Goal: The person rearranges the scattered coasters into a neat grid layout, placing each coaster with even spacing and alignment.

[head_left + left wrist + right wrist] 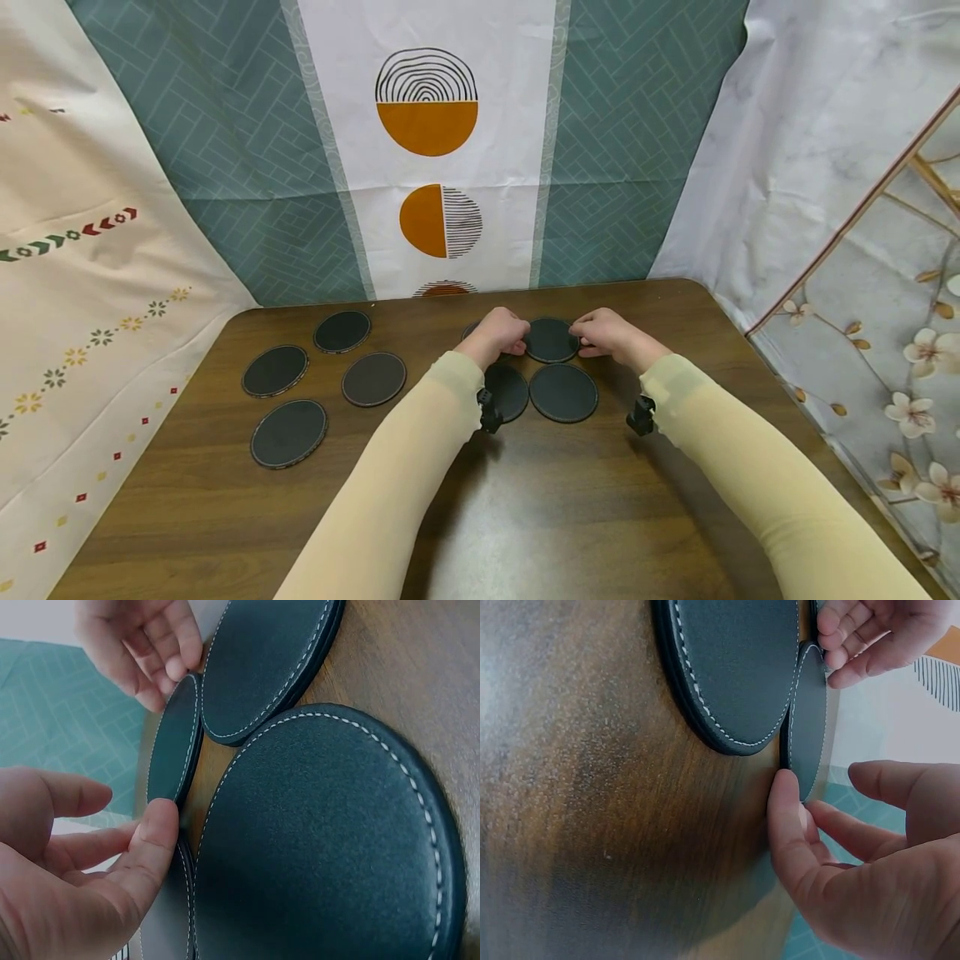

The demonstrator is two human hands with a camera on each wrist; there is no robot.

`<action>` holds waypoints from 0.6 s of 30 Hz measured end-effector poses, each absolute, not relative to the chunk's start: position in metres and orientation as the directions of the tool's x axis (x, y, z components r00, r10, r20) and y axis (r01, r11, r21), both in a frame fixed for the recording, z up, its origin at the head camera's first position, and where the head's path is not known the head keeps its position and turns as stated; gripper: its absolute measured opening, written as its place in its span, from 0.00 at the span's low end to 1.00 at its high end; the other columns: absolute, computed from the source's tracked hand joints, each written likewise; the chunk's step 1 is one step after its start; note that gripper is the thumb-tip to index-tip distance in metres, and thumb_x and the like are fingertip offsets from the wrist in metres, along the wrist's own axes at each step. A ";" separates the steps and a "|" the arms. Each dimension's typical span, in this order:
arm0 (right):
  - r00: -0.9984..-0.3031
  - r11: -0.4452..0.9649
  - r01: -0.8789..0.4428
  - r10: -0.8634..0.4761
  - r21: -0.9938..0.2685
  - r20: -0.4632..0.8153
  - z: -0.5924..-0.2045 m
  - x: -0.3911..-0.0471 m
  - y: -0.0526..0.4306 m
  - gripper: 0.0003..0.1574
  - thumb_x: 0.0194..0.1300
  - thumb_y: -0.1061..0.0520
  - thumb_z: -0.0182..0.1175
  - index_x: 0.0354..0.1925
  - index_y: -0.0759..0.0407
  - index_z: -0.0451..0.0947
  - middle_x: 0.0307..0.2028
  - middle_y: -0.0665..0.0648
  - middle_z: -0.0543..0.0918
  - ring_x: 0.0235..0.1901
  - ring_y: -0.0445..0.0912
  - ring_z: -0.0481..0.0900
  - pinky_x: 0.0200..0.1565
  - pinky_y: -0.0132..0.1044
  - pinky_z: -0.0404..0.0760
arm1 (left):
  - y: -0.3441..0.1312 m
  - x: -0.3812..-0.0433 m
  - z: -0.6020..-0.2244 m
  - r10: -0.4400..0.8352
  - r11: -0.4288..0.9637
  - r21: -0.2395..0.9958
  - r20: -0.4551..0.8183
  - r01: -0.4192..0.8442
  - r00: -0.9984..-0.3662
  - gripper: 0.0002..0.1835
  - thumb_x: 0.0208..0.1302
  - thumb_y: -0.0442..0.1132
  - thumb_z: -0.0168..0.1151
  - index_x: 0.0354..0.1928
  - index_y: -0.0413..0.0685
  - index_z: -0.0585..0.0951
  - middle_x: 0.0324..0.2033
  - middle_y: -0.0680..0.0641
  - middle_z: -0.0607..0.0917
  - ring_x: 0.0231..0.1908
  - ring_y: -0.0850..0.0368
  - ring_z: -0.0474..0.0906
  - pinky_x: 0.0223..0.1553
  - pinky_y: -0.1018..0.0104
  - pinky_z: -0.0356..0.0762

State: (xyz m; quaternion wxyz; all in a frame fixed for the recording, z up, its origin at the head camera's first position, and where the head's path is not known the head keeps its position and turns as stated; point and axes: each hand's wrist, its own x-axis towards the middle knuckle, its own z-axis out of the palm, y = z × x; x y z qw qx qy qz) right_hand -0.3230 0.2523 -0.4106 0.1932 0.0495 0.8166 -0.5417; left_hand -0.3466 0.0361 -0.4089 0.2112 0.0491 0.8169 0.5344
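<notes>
"Checking progress: what is complete?"

"Four dark coasters lie flat in a two-by-two group. The far right coaster (552,342) sits at the back of it, its rim pinched by the left hand (501,335) on one side and the right hand (606,336) on the other. The far left coaster (165,915) is mostly hidden from the head camera. The two near coasters (564,393) are untouched."

"And what is outstanding?"

"In my judgement, the grouping is formed and only fine alignment remains there. The four loose coasters (288,434) on the left are spaced well apart; treat that side as unarranged."

"Specify the surface and room."

"The surface is a brown wooden table (570,508) with rounded far corners and a reflective patch in front. A teal-and-white cloth (630,125) hangs behind, a cream cloth (90,175) at left, a flowered cloth (847,275) at right."
</notes>
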 end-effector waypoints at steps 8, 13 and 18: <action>-0.922 0.417 0.289 -0.121 -0.862 -0.368 -0.410 -0.322 0.252 0.31 0.77 0.60 0.49 0.70 0.78 0.60 0.69 0.72 0.64 0.52 0.53 0.69 0.58 0.48 0.78 | 0.038 -0.347 -0.409 0.297 0.422 0.894 -0.292 -0.150 -0.909 0.19 0.74 0.35 0.53 0.62 0.29 0.74 0.57 0.36 0.77 0.46 0.40 0.84 0.48 0.57 0.82; -0.923 0.417 0.291 -0.116 -0.861 -0.368 -0.411 -0.323 0.251 0.31 0.77 0.60 0.49 0.70 0.78 0.61 0.67 0.71 0.65 0.44 0.49 0.70 0.58 0.47 0.78 | 0.037 -0.345 -0.407 0.302 0.402 0.901 -0.297 -0.161 -0.906 0.20 0.74 0.34 0.53 0.63 0.28 0.72 0.57 0.34 0.76 0.47 0.38 0.83 0.50 0.55 0.82; -0.920 0.429 0.295 -0.114 -0.854 -0.375 -0.409 -0.323 0.250 0.31 0.78 0.59 0.49 0.71 0.77 0.61 0.68 0.71 0.64 0.46 0.50 0.70 0.58 0.47 0.78 | 0.037 -0.345 -0.406 0.296 0.413 0.894 -0.313 -0.174 -0.903 0.22 0.75 0.34 0.54 0.65 0.28 0.71 0.58 0.34 0.75 0.48 0.39 0.83 0.51 0.55 0.81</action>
